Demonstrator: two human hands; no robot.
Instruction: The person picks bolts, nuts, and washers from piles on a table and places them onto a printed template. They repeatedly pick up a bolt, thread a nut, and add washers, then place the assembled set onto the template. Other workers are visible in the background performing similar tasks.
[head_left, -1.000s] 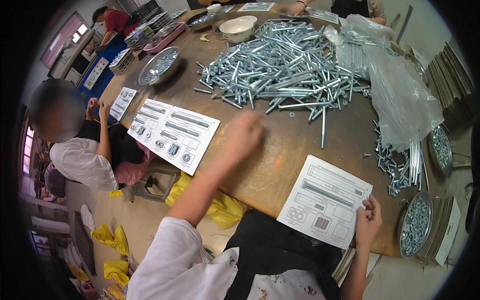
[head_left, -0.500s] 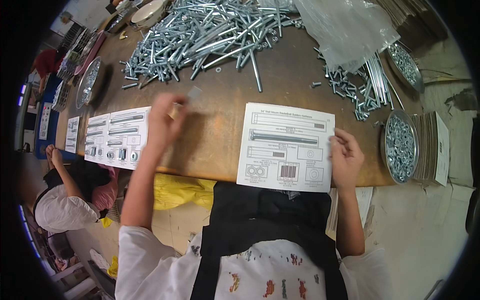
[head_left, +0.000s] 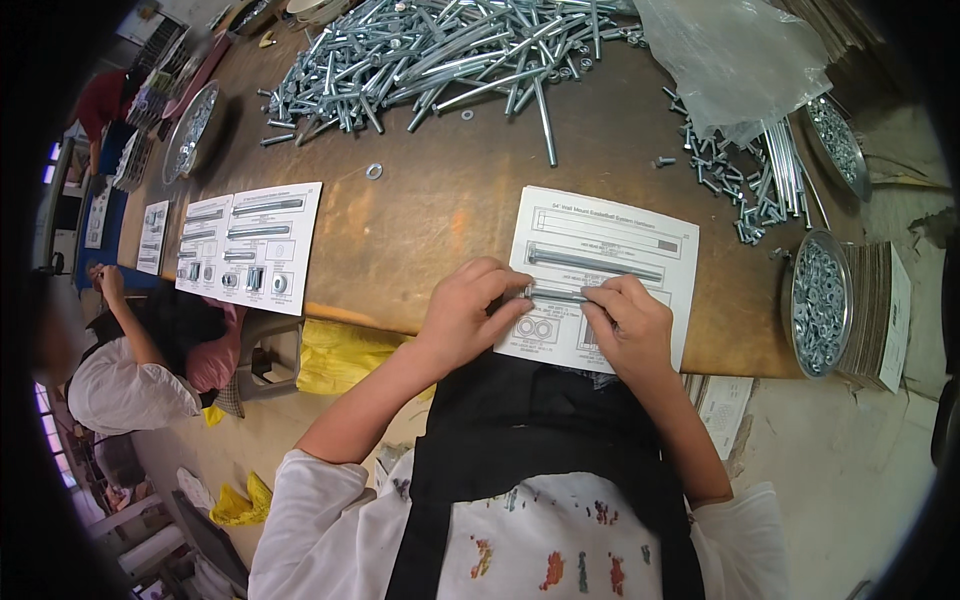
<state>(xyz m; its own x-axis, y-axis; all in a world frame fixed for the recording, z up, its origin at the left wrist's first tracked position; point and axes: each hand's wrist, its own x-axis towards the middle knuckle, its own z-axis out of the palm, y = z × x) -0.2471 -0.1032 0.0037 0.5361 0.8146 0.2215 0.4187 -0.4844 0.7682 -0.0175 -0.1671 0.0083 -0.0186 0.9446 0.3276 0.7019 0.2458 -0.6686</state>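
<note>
Over a white printed card (head_left: pixel 608 215), both hands grip a short silver bolt (head_left: pixel 557 296) and hold it along the drawn box in the card's third row. My left hand (head_left: pixel 468 312) pinches its left end between thumb and fingers. At the other end, my right hand (head_left: pixel 633 322) has fingertips closed on it, resting partly on the card. A longer bolt (head_left: pixel 595 264) lies flat on the card just above. My fingers cover parts of the lower drawings.
A big heap of bolts (head_left: pixel 430 60) lies across the far table. A loose washer (head_left: pixel 374 171) sits left of centre. Filled cards (head_left: pixel 250 245) stand at left. Right are a washer bowl (head_left: pixel 820 300), loose bolts (head_left: pixel 735 180) and a plastic bag (head_left: pixel 730 65). A co-worker (head_left: pixel 140 365) sits at left.
My left hand has come from the left over to the card, and my right hand has moved in from its right edge. Both now hold the short bolt. A washer now lies on the table.
</note>
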